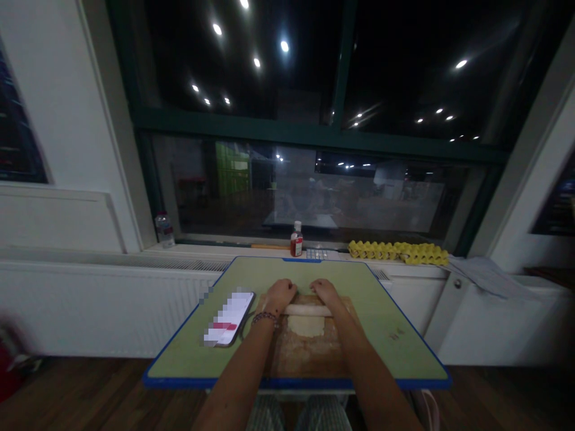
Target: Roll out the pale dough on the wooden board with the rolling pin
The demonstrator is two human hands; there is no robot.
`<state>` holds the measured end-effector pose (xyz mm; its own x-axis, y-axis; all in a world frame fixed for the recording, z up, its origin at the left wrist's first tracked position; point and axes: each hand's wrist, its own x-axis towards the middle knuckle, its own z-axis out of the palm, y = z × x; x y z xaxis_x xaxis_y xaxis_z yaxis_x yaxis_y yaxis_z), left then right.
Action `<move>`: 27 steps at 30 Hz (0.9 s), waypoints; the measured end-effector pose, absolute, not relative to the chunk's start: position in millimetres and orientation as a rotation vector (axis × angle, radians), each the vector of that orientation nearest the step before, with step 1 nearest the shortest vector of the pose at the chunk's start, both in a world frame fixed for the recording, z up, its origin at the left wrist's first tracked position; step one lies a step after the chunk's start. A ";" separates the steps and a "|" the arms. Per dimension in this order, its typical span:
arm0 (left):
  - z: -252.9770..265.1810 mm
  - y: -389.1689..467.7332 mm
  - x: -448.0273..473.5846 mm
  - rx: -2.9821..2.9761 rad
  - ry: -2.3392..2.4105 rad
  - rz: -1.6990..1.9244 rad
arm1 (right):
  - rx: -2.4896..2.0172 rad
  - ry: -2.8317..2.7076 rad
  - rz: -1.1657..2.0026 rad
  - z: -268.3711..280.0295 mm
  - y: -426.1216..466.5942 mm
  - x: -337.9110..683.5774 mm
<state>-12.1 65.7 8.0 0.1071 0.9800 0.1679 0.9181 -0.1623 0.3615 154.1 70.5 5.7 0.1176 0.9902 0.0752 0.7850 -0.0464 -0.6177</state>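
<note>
A pale rolling pin (pixel 307 310) lies crosswise over a flattened sheet of dough (pixel 306 326) on a brown wooden board (pixel 300 359). My left hand (pixel 281 293) bears down on the pin's left end, its fingers curled past the far side. At the right end, my right hand (pixel 324 291) is on the pin in the same way, fingers bent inward. The pin's ends are hidden under my hands and wrists. The dough shows on the near side of the pin, with an uneven edge.
The board rests on a green table (pixel 386 353) with a blue rim. A lit phone (pixel 231 320) lies left of the board. Along the sill behind stand a red-labelled bottle (pixel 296 240), a clear bottle (pixel 165 230) and yellow egg trays (pixel 399 252). A white radiator (pixel 112 317) runs below the window.
</note>
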 end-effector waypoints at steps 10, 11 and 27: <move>11.0 64.0 -12.1 2.209 1.914 0.522 | -1.876 -1.746 0.508 6.0 69.0 153.4; 11.2 63.8 -11.9 2.209 1.918 0.519 | -1.877 -1.746 0.497 6.0 67.8 153.8; 11.8 49.8 -9.0 2.326 2.036 0.467 | -1.974 -1.849 0.258 -11.6 66.9 153.6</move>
<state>-9.0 49.8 11.8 0.1072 0.9714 0.2121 0.9667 -0.1517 0.2062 153.6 66.9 -11.6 0.0976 0.9840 0.1487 0.9057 -0.0259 -0.4232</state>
